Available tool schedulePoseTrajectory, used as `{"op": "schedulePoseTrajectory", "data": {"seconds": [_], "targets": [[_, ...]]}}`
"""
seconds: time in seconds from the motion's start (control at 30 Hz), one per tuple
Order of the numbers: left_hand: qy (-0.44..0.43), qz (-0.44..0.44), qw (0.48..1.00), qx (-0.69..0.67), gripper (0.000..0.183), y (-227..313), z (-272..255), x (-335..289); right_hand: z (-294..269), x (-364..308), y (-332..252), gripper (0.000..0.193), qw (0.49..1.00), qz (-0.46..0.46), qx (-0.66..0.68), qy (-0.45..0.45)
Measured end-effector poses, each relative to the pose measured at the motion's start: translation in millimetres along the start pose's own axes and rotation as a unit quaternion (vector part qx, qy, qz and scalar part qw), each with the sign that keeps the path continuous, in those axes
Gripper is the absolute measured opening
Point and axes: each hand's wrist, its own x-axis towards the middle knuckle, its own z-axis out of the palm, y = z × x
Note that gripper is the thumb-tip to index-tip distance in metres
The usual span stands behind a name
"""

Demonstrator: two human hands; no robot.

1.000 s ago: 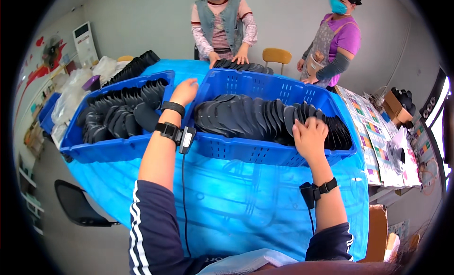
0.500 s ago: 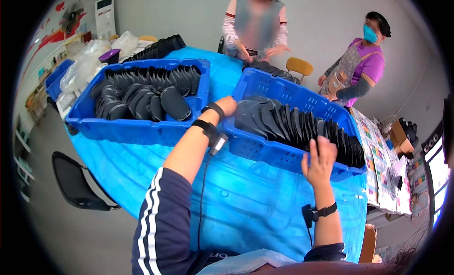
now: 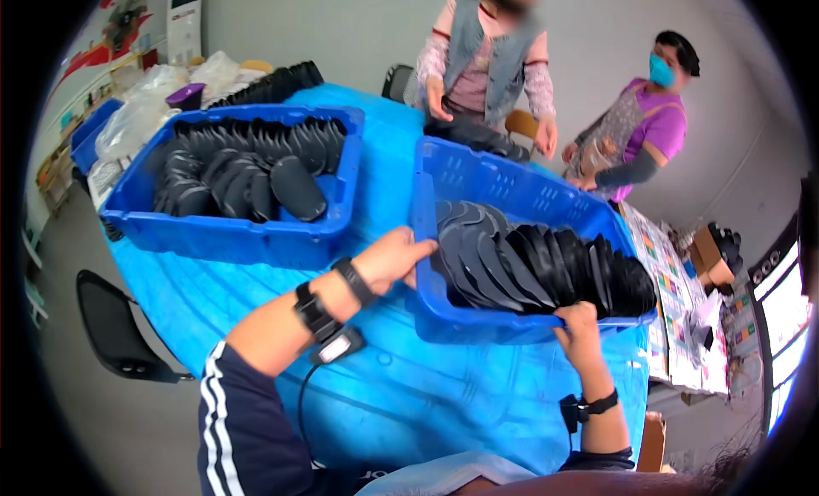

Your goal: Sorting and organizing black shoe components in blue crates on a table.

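Nearest me, the right hand [image 3: 582,327] is curled over the near rim of a blue slotted crate [image 3: 486,328]; the left hand [image 3: 397,255], apart from it, clamps the crate's left end. I judge that steady handling needs both grips firm and level, so the row of black curved pads [image 3: 550,261] inside doesn't slump. I'd mind clearance from the second blue crate [image 3: 226,240], and the co-worker [image 3: 495,65] beyond.
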Motion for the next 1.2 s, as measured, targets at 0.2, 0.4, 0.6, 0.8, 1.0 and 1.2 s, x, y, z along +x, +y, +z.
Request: {"op": "schedulePoseTrajectory", "data": {"seconds": [0.2, 0.4, 0.6, 0.8, 1.0, 1.2], "targets": [[-0.194, -0.056, 0.966, -0.164, 0.04, -33.9, 97.3, -93.7, -75.3, -77.8, 15.3, 0.022, 0.996, 0.005, -0.084, -0.042], [-0.392, -0.167, 0.872, -0.241, 0.058, -82.2, 164.5, -134.7, -113.4, -147.7, 21.4, 0.024, 0.976, 0.083, -0.18, -0.094], [-0.558, 0.14, 0.732, 0.366, 0.022, -28.3, 127.9, -122.4, -159.5, -121.2, 3.4, 0.03, 0.942, 0.259, -0.04, -0.208], [-0.216, 0.3, 0.741, 0.56, 0.018, 26.8, 111.7, -30.0, -160.5, -67.0, -41.4, 0.034, 0.956, 0.241, -0.17, 0.014], [-0.363, 0.101, 0.624, 0.684, 0.054, -7.6, 97.4, 43.4, -134.4, -74.4, -10.5, 0.037, 0.944, 0.305, -0.095, 0.088], [-0.362, 0.133, 0.627, 0.677, 0.056, -18.2, 112.3, 51.0, -129.3, -71.0, -5.5, 0.061, 0.893, 0.108, -0.35, 0.262]]}}
